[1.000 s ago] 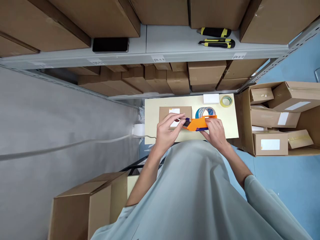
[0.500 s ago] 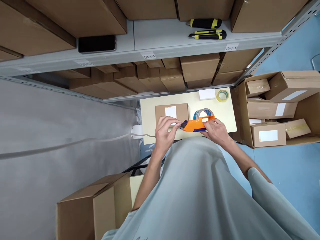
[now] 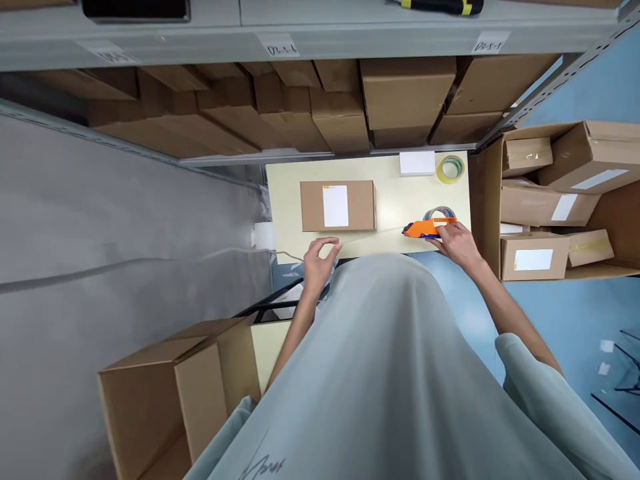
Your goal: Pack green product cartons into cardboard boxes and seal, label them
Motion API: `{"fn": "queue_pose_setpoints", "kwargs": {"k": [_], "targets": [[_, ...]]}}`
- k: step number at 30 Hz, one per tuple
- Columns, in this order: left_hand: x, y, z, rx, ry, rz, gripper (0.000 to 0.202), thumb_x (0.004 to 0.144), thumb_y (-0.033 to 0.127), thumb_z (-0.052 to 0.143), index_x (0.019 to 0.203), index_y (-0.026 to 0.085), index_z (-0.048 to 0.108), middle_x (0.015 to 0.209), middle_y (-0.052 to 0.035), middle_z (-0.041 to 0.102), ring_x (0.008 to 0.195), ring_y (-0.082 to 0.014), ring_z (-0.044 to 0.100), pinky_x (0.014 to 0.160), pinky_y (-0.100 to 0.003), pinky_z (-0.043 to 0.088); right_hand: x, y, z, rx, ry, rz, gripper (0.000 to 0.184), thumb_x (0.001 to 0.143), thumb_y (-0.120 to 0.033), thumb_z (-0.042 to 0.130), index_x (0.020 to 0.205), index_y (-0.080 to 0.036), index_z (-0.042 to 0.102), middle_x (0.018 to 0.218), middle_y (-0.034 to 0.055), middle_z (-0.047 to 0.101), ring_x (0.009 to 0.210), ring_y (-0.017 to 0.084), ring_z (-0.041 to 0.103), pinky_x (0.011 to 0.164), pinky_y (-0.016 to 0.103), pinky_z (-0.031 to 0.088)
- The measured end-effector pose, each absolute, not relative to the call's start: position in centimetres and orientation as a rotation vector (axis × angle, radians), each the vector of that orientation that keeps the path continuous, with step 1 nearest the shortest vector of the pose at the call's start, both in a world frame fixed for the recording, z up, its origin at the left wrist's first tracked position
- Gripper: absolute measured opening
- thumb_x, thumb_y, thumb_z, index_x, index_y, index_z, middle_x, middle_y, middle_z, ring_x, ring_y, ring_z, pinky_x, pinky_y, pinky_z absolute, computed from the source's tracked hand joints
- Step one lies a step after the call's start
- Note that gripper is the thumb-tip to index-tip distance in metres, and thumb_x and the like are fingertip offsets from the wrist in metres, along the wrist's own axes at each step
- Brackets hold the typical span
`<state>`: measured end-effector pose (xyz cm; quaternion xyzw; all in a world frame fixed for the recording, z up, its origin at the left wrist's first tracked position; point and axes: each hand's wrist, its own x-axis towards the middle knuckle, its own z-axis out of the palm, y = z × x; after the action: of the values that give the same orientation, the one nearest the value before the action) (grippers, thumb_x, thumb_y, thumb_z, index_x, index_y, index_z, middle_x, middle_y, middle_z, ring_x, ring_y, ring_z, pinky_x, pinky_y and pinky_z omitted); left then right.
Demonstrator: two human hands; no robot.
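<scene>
Pulled farther apart, left fingers (image 3: 326, 240) pinch tape (image 3: 383, 233) (nearly invisible); right fingers (image 3: 444, 232) hold the orange dispenser (image 3: 421, 229).

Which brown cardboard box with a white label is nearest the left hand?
The rectangular brown cardboard box on the cream tabletop, just beyond the left hand; the other white-labelled boxes sit inside the large open cardboard carton at the right.
</scene>
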<state>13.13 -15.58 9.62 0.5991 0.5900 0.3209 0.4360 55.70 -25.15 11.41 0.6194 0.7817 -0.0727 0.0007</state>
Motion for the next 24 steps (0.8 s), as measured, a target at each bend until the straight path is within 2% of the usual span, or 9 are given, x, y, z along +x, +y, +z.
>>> {"fn": "queue_pose_setpoints", "kwargs": {"k": [4,8,13,17,22,24], "targets": [[14.2,-17.6,4.8,1.232,1.548,0.787,0.022,0.087,0.044,0.082,0.096,0.024,0.082,0.104,-0.0088,0.083,0.109,-0.0265,0.077,0.113,-0.046,0.059,55.8,-24.4,8.0,1.864,2.399,-0.321,0.046,0.119,-0.053,0.043,0.103,-0.017,0.067,0.087,0.0148,0.076,0.079,0.03,0.063,0.088,0.04,0.042],[15.4,-17.7,1.5,0.968,1.671,0.82,0.014,0.083,0.032,0.085,0.09,0.021,0.08,0.099,-0.0078,0.082,0.103,-0.0236,0.078,0.113,-0.044,0.06,55.0,-23.3,5.5,1.779,2.314,-0.42,0.045,0.119,-0.05,0.044,0.111,-0.013,0.069,0.094,0.0181,0.079,0.086,0.032,0.067,0.092,0.041,0.042],[16.4,-16.6,-0.4,0.733,1.697,0.902,0.008,0.081,0.02,0.085,0.088,0.018,0.082,0.095,-0.0077,0.081,0.097,-0.0202,0.077,0.114,-0.039,0.058,53.6,-21.4,4.3,1.731,2.219,-0.501,0.045,0.118,-0.045,0.048,0.127,-0.006,0.069,0.108,0.0232,0.081,0.097,0.034,0.07,0.099,0.043,0.042],[17.2,-15.7,-1.1,0.609,1.728,0.96,0.011,0.078,0.018,0.086,0.088,0.017,0.081,0.092,-0.0059,0.08,0.102,-0.0208,0.078,0.116,-0.038,0.058,53.2,-20.2,4.0,1.76,2.181,-0.54,0.047,0.118,-0.044,0.047,0.131,-0.004,0.067,0.111,0.0251,0.081,0.099,0.037,0.07,0.1,0.046,0.042],[18.2,-15.1,-1.5,0.578,1.757,1.003,0.016,0.081,0.02,0.084,0.096,0.018,0.079,0.098,-0.0058,0.081,0.109,-0.0201,0.078,0.117,-0.037,0.057,52.8,-19.8,3.8,1.775,2.171,-0.56,0.048,0.119,-0.043,0.045,0.13,-0.002,0.067,0.116,0.028,0.08,0.104,0.037,0.07,0.104,0.046,0.04],[18.2,-15.0,-1.4,0.534,1.768,1.013,0.03,0.083,0.016,0.083,0.113,0.017,0.078,0.1,-0.0056,0.082,0.108,-0.0188,0.079,0.117,-0.037,0.057,52.4,-19.9,3.8,1.775,2.164,-0.572,0.048,0.119,-0.043,0.045,0.13,-0.001,0.067,0.117,0.028,0.08,0.106,0.037,0.07,0.105,0.045,0.04]]}}
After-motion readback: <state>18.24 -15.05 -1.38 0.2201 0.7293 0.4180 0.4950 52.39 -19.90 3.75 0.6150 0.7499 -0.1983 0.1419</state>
